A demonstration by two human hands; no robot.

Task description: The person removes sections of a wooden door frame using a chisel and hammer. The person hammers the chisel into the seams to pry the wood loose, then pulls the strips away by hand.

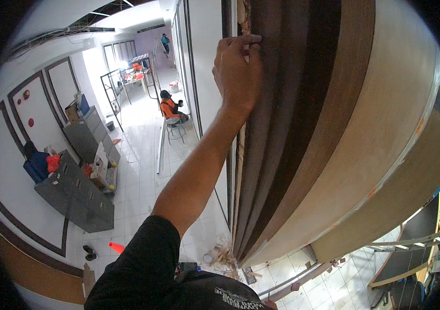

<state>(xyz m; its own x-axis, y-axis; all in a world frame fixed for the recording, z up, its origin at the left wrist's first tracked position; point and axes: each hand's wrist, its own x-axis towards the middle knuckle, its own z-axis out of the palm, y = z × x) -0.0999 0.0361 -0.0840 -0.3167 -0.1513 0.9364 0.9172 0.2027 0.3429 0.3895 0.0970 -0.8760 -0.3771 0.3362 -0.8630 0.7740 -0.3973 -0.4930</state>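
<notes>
My left hand (pixel 235 70) is raised high on a dark brown grooved door frame (pixel 297 77), with its fingers closed at a narrow strip of rough, pale exposed wood (pixel 243 18) along the frame's left edge. What, if anything, sits between the fingertips is too small to make out. My bare forearm rises from a black sleeve at the bottom. A curved beige panel (pixel 375 129) adjoins the frame on the right. A small patch of skin at the lower edge, beside my shirt, may be my right hand; its fingers are hidden.
A co-worker in orange (pixel 171 108) sits on a stool; another person (pixel 165 42) is farther back. Scaffolding (pixel 107 85), grey cabinets (pixel 90 196), an orange cone (pixel 116 247) and wood scraps (pixel 222 253) stand or lie along the corridor. A ladder (pixel 411 243) shows at lower right.
</notes>
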